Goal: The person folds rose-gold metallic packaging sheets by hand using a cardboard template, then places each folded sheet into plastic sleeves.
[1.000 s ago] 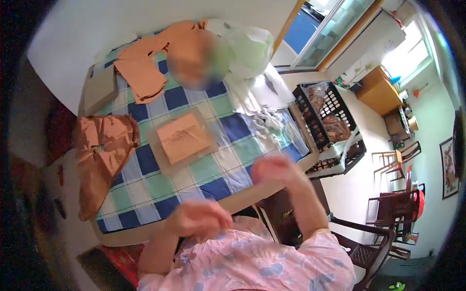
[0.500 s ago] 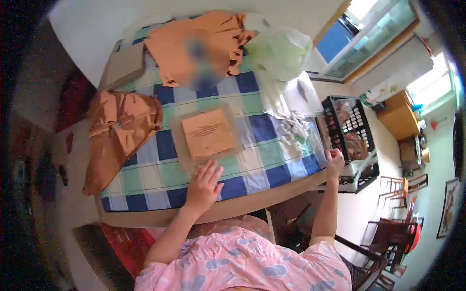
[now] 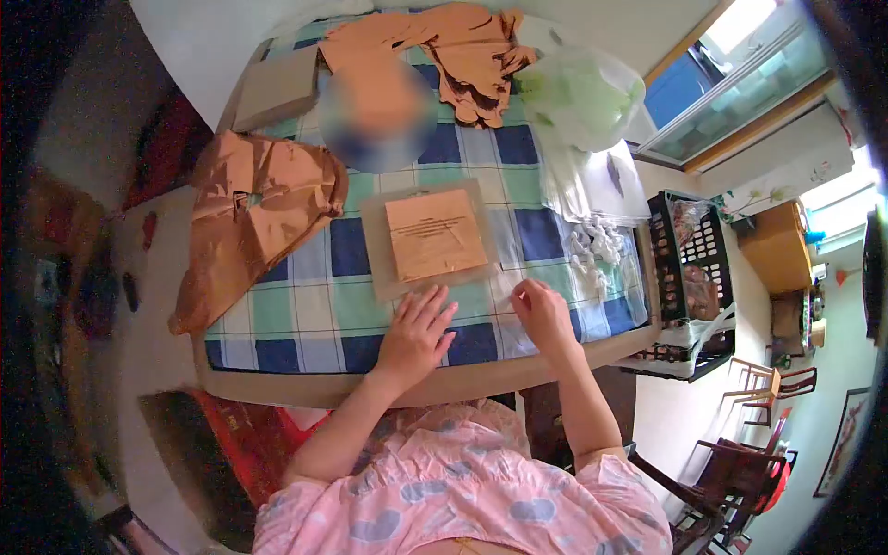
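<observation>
A flat tan square with printed lines (image 3: pixel 437 242) lies on the checked tablecloth (image 3: pixel 348 246), inside a larger see-through sleeve (image 3: pixel 377 264). My left hand (image 3: pixel 416 335) rests palm down at the sleeve's near edge, fingers stretched and a little apart. Right of the sleeve's near corner, my right hand (image 3: pixel 544 319) is low over the cloth with its thumb and fingers pinched together. Whatever is in that pinch is too small or hidden to make out. Crumpled clear plastic scraps (image 3: pixel 597 252) lie beyond my right hand.
Brown wrapping (image 3: pixel 264 217) covers the table's left side, with a cardboard box (image 3: pixel 277 88) behind it. Orange-tan sheets (image 3: pixel 472 65) lie at the back. A pale green plastic bag (image 3: pixel 587 97) sits back right, and a black crate (image 3: pixel 689 259) stands beside the table.
My right hand has come left from the table's right edge by the crate to beside the sleeve. My left hand stays by its near edge. The whole view has shifted slightly.
</observation>
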Motion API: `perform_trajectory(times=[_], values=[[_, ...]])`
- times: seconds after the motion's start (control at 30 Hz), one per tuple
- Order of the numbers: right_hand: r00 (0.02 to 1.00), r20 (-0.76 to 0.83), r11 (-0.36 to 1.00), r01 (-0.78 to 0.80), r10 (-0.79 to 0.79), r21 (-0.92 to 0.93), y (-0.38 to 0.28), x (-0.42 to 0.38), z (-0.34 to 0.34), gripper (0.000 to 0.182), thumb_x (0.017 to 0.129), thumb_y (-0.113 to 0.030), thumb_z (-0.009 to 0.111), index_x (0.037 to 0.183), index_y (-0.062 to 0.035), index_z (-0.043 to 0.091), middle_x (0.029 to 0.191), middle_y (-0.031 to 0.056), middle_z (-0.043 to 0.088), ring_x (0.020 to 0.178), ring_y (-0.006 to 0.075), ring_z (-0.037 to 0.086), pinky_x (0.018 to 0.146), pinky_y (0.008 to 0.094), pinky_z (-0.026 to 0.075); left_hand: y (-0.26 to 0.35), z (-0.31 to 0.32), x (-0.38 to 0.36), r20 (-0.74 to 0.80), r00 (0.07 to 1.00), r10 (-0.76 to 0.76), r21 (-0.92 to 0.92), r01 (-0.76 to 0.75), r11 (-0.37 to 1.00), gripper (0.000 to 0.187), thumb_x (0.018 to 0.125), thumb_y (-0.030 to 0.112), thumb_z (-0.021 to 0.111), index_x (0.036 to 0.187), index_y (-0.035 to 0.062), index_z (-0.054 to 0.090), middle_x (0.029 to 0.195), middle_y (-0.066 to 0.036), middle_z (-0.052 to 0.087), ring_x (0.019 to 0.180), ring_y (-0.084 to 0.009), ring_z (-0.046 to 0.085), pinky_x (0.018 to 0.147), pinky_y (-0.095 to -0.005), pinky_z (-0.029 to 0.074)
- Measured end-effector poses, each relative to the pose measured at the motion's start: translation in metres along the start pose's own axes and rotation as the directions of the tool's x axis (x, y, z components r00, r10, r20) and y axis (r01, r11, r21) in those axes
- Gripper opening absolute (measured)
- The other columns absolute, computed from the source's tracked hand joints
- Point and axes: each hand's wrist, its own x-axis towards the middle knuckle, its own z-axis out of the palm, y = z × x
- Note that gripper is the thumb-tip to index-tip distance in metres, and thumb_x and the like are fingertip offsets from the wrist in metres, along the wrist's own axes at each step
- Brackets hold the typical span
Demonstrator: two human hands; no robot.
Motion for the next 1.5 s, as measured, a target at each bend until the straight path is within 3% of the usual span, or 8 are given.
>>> perform_trajectory(times=[0.17, 0.47, 0.57, 0.87, 1.07, 1.17, 1.33, 1.5], values=[[0.984, 0.137, 0.993, 0.110, -0.116, 0.049, -0.011, -0.008, -0.009, 0.009, 0.083, -0.012, 0.063, 0.088, -0.0045, 0.062, 0.080, 0.0140, 0.061, 0.068, 0.0305, 0.061, 0.063, 0.0384, 0.048, 0.000, -0.001, 0.000, -0.061, 0.998, 0.034, 0.006, -0.033, 0.999, 0.039, 0.080, 0.018, 0.067, 0.117, 0.0081, 0.060, 0.134, -0.011, 0.051, 0.125, -0.0319, 0.044, 0.105, -0.0482, 0.035], [0.990, -0.093, 0.989, -0.094, 0.104, 0.111, -0.011, 0.012, 0.003, 0.013, 0.083, -0.007, 0.065, 0.092, -0.0020, 0.057, 0.073, 0.0137, 0.060, 0.063, 0.0254, 0.060, 0.060, 0.0355, 0.048, 0.000, 0.005, -0.003, -0.095, 0.995, 0.019, -0.017, -0.021, 1.000, 0.034, 0.078, 0.015, 0.068, 0.111, 0.0101, 0.064, 0.129, -0.007, 0.056, 0.117, -0.0300, 0.049, 0.100, -0.0465, 0.040], [0.947, -0.315, 0.945, 0.044, 0.064, 0.324, -0.007, 0.027, 0.031, 0.015, 0.083, -0.005, 0.064, 0.095, -0.0026, 0.055, 0.075, 0.0117, 0.060, 0.063, 0.0231, 0.058, 0.060, 0.0351, 0.047, 0.001, 0.003, -0.002, -0.083, 0.996, 0.019, -0.012, -0.020, 1.000, 0.033, 0.078, 0.015, 0.068, 0.111, 0.0106, 0.064, 0.130, -0.007, 0.056, 0.117, -0.0303, 0.050, 0.099, -0.0463, 0.040], [0.921, -0.333, 0.967, 0.242, -0.201, 0.086, -0.008, 0.003, 0.025, 0.018, 0.078, 0.007, 0.053, 0.089, -0.0025, 0.063, 0.086, 0.0108, 0.054, 0.071, 0.0237, 0.056, 0.066, 0.0314, 0.047, 0.000, 0.003, -0.003, -0.076, 0.997, 0.020, -0.024, -0.022, 0.999, 0.034, 0.079, 0.015, 0.067, 0.112, 0.0088, 0.062, 0.128, -0.008, 0.055, 0.117, -0.0306, 0.049, 0.099, -0.0457, 0.041], [0.919, -0.391, 0.969, 0.061, 0.039, 0.241, -0.010, 0.003, 0.027, 0.011, 0.082, -0.001, 0.058, 0.091, -0.0019, 0.064, 0.086, 0.0122, 0.055, 0.076, 0.0260, 0.057, 0.066, 0.0330, 0.047, 0.002, -0.002, -0.002, -0.099, 0.995, 0.033, -0.003, -0.034, 0.999, 0.035, 0.079, 0.014, 0.067, 0.113, 0.0085, 0.062, 0.127, -0.008, 0.055, 0.116, -0.0299, 0.049, 0.098, -0.0442, 0.042], [0.916, -0.398, 0.998, 0.060, -0.047, 0.021, -0.002, 0.018, 0.032, 0.010, 0.083, -0.006, 0.062, 0.091, -0.0008, 0.063, 0.083, 0.0127, 0.056, 0.072, 0.0262, 0.058, 0.063, 0.0325, 0.047, 0.002, 0.000, -0.001, -0.112, 0.993, 0.023, -0.007, -0.024, 1.000, 0.032, 0.079, 0.013, 0.067, 0.110, 0.0082, 0.064, 0.125, -0.008, 0.057, 0.114, -0.0298, 0.051, 0.096, -0.0429, 0.044], [0.968, -0.195, 0.929, -0.082, 0.161, 0.360, 0.005, 0.024, 0.033, 0.013, 0.084, -0.015, 0.066, 0.084, -0.0023, 0.062, 0.074, 0.0089, 0.061, 0.067, 0.0212, 0.058, 0.062, 0.0320, 0.047, 0.006, 0.003, 0.008, -0.235, 0.972, 0.001, -0.022, -0.007, 1.000, 0.025, 0.077, 0.011, 0.069, 0.102, 0.0080, 0.067, 0.109, -0.006, 0.063, 0.104, -0.0285, 0.055, 0.089, -0.0420, 0.047], [0.964, -0.026, 0.596, -0.142, 0.264, 0.790, -0.011, 0.001, 0.029, 0.014, 0.088, -0.011, 0.064, 0.081, 0.0003, 0.061, 0.072, 0.0029, 0.062, 0.063, 0.0095, 0.056, 0.056, 0.0245, 0.045, 0.033, 0.014, 0.050, -0.292, 0.956, 0.008, -0.127, -0.047, 0.991, 0.017, 0.071, 0.010, 0.072, 0.088, 0.0081, 0.068, 0.092, -0.003, 0.063, 0.093, -0.0245, 0.056, 0.081, -0.0413, 0.048]])
